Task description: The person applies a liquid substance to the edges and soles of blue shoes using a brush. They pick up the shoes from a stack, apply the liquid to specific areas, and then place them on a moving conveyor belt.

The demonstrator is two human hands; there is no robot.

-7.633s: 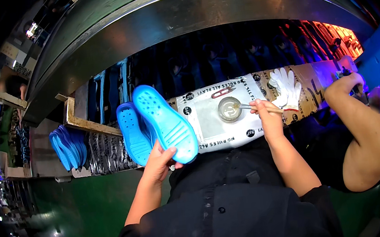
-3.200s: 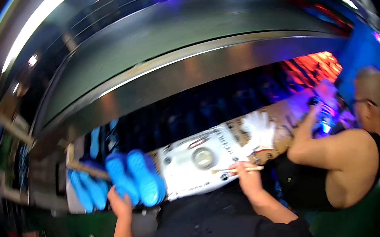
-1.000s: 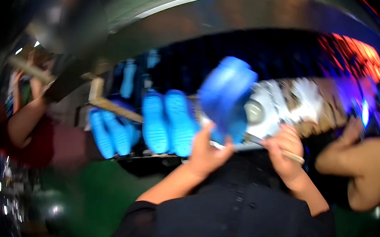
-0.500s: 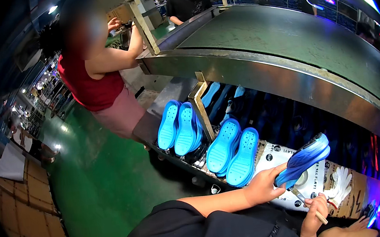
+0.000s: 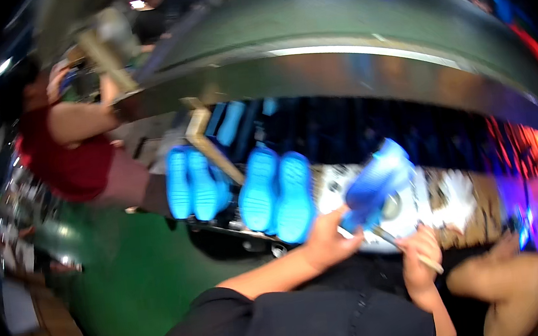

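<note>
My left hand (image 5: 331, 239) grips a blue shoe sole (image 5: 378, 179) by its lower end and holds it tilted over the white sheet (image 5: 420, 199). Closed around a brush with a pale wooden handle (image 5: 432, 264), my right hand (image 5: 418, 256) is just to the right of the sole. The brush's front end points at the sole's lower edge; blur hides whether they touch. Behind them a small round dish (image 5: 392, 207) is partly covered by the sole. Left of my left hand stand light blue soles (image 5: 293, 198) in a pair.
More blue soles (image 5: 179, 184) stand farther left, beyond a metal bracket (image 5: 198, 133). A white glove (image 5: 457, 199) lies on cardboard at right. The conveyor's metal edge (image 5: 311, 71) runs above the bench. A person in red (image 5: 74, 152) is at left; someone's bare limb (image 5: 505, 281) is at lower right.
The whole view has swung right, so the bench, soles and person in red appear farther left, and the picture is blurred. Both hands keep their holds on sole and brush.
</note>
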